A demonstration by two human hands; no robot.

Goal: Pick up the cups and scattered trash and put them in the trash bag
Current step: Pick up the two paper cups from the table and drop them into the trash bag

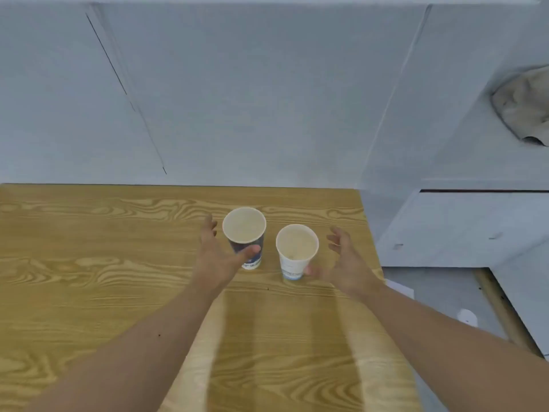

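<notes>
Two paper cups stand upright and empty near the right end of a wooden table [89, 263]. The left one is a blue-printed cup [245, 233]; the right one is a white cup [297, 248]. My left hand [218, 254] is spread around the blue cup's left side, thumb in front of its wall, fingers apart. My right hand [346, 263] is spread just right of the white cup, thumb tip at its base, fingers apart from its wall. Neither cup is lifted. No trash bag shows for certain.
The table's right edge [371, 248] lies just beyond my right hand, with grey floor below it. A crumpled beige bag or paper [523, 108] sits at the far right against the grey wall. A small white object [468, 316] lies on the floor.
</notes>
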